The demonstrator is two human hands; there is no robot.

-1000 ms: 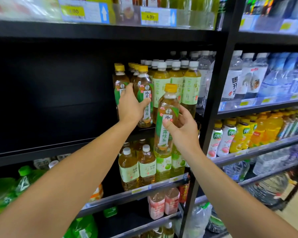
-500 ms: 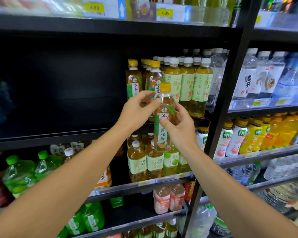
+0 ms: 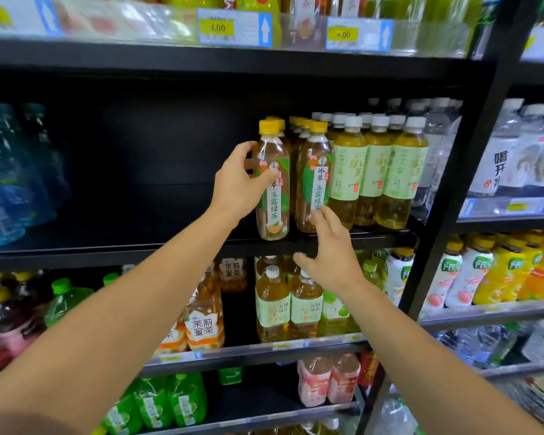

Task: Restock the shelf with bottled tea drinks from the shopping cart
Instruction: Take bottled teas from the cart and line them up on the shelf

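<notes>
Left hand [image 3: 237, 183] is gripping a clear plastic, yellow-capped tea bottle [image 3: 272, 180], fingers curling round its smooth waist; the bottle is standing upright at the front edge of the black metal shelf [image 3: 139, 246]. Right hand [image 3: 330, 249] is hovering open, fingertips touching the neighbouring yellow-capped bottle [image 3: 316, 180], beside glossy white-capped green-tea bottles [image 3: 374, 171].
</notes>
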